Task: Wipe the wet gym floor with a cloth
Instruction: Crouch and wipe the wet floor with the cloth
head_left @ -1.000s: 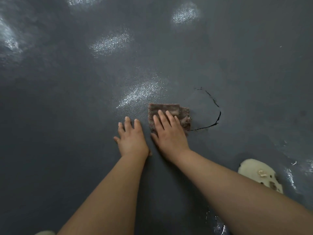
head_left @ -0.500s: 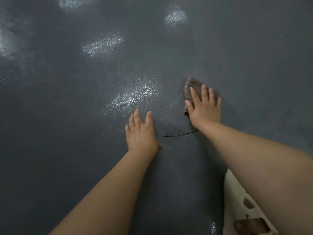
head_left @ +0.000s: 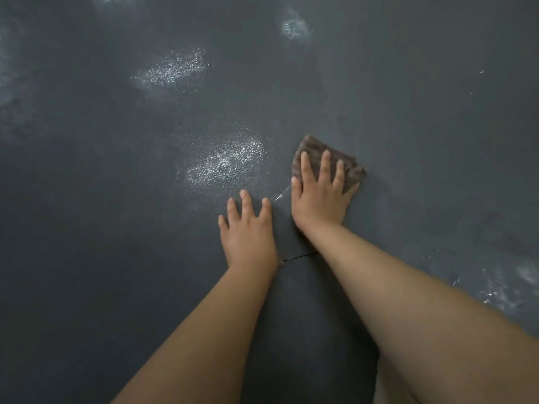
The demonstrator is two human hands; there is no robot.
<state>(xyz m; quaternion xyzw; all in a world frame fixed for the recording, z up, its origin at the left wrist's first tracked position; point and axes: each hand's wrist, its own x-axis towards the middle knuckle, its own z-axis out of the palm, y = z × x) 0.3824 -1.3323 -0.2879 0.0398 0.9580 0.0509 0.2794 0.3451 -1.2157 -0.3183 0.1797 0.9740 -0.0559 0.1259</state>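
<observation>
Pressing the brown cloth [head_left: 326, 161] flat-fingered, the right hand [head_left: 319, 196] has swept back leftward toward the glistening wet patch [head_left: 224, 164], left hand [head_left: 248, 231] splayed, bracing on the gym floor [head_left: 437, 112].

Brown cloth [head_left: 323, 158] (folded) flat on dark floor [head_left: 408, 112].

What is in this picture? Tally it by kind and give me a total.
Cloth: 1, brown cloth under the right hand
Hands: 2, the left hand flat on the floor
Floor cracks: 1, dark crack
Total: 4

cloth [head_left: 328, 158] under right hand [head_left: 319, 196], left hand [head_left: 248, 231] beside
</observation>
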